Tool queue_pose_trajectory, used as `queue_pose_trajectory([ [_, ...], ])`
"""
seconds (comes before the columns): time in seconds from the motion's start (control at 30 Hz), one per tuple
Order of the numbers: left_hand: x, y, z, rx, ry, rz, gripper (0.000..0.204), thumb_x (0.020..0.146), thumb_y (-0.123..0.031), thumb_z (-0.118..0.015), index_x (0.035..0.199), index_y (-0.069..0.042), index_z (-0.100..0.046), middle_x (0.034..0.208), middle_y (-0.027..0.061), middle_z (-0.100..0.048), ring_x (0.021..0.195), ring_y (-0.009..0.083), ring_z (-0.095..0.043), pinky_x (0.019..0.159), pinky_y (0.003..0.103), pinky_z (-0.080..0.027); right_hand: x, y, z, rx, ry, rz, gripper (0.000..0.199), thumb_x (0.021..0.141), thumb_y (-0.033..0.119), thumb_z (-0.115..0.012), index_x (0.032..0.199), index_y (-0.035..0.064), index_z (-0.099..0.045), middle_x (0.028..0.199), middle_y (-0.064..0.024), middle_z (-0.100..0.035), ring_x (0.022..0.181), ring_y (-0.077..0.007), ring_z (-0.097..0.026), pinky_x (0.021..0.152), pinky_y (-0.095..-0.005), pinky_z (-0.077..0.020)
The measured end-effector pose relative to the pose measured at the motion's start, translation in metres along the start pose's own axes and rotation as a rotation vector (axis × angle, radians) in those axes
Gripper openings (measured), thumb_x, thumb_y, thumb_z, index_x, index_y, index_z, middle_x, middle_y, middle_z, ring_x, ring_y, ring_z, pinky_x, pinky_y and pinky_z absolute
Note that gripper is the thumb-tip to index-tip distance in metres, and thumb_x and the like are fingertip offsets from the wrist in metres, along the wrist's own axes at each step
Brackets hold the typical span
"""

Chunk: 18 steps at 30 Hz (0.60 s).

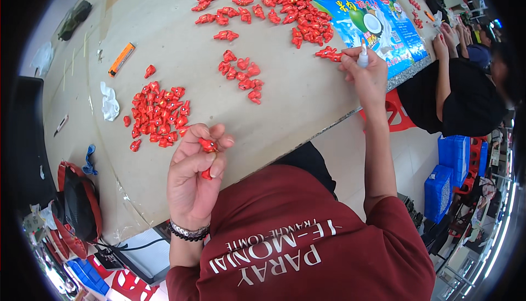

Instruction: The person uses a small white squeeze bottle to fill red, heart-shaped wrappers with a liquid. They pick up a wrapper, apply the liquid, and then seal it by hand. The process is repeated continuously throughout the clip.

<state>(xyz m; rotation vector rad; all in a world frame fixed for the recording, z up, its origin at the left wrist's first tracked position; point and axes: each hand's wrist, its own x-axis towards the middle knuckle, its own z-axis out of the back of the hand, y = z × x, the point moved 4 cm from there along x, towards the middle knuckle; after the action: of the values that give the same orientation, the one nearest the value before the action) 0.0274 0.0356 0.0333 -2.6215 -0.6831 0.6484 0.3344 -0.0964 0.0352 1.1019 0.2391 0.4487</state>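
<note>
My left hand (pixel 192 183), above the table's near edge, pinches a small red figurine (pixel 207 145) with a dark eye spot between thumb and fingers. A second bit of red (pixel 206 174) shows lower down by the same fingers; whether it belongs to that figurine I cannot tell. Further right, my right hand (pixel 370 79) is closed round a white paint pen (pixel 362 58) with an orange tip pointing up. Its fingertips also touch a red figurine (pixel 329 54) at the table, beside the large heap of red figurines (pixel 304 10).
A second pile of red figurines (pixel 156 112) lies left, with a smaller cluster (pixel 241 75) mid-table. Nearby are an orange box cutter (pixel 121 60), crumpled tissue (pixel 109 101) and a blue printed sheet (pixel 378 24). A person in black (pixel 460 95) works at right; blue crates (pixel 440 191) stand below.
</note>
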Motion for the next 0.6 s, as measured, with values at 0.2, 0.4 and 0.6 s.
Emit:
queue_pose_trajectory([
  [0.2, 0.011, 0.01, 0.001, -0.015, 0.088, 0.077, 0.035, 0.09, -0.003, -0.055, 0.123, 0.005, -0.046, 0.109, 0.0175, -0.055, 0.074, 0.0135, -0.049, 0.046, 0.017, -0.038, 0.015, -0.006, 0.016, -0.156, -0.018, -0.054, 0.017, 0.08, 0.01, -0.067, 0.093, -0.0011, -0.067, 0.066, -0.0047, -0.063, 0.053, -0.0075, -0.053, 0.048, -0.0227, -0.0411],
  [0.4, 0.017, 0.015, 0.001, -0.195, 0.201, 0.055, 0.047, 0.094, -0.009, -0.053, 0.136, 0.001, -0.036, 0.106, 0.0131, -0.058, 0.067, 0.0101, -0.045, 0.046, 0.017, -0.038, -0.005, 0.025, 0.009, -0.083, -0.079, 0.126, 0.028, 0.081, 0.011, -0.068, 0.108, 0.0026, -0.064, 0.068, -0.0003, -0.057, 0.055, -0.0041, -0.049, 0.048, -0.0197, -0.0386],
  [0.6, 0.017, 0.02, 0.007, -0.233, 0.317, 0.124, 0.032, 0.096, -0.025, -0.052, 0.12, -0.004, -0.051, 0.118, 0.0132, -0.06, 0.068, 0.0095, -0.044, 0.046, 0.018, -0.036, -0.054, 0.055, -0.034, 0.368, 0.351, 0.248, 0.042, 0.077, -0.004, -0.055, 0.117, 0.0035, -0.044, 0.087, -0.0037, -0.055, 0.071, -0.0075, -0.052, 0.06, -0.0215, -0.0441],
])
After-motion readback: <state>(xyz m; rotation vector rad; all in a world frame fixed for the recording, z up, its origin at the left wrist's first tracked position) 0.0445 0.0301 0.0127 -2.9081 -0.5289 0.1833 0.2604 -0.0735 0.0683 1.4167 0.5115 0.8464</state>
